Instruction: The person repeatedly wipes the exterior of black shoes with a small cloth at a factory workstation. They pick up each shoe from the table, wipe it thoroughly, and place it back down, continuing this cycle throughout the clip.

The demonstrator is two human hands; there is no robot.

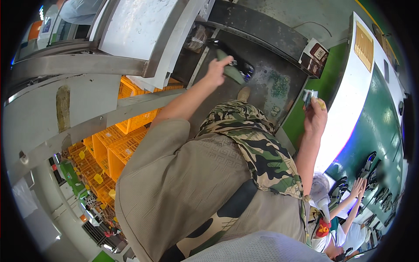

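Note:
In front of me on the left, my left hand [219,70] is closed around a long, glossy black piece [241,64] with a flat grey-green part [235,75] lying along it; its exact kind is unclear. Over on the right, beside the white table edge, my right hand [317,112] pinches a small crumpled bit [309,97], whitish with dark patches, too small to name. Something yellow wraps one finger of that hand. A camouflage cloth [266,150] hangs about my waist.
Orange plastic crates [126,146] are stacked under a metal frame [87,63] at left. A white and green worktable [362,109] runs along the right, where another person's hands [359,188] are near several black pieces [371,161]. A printed box [314,56] sits ahead.

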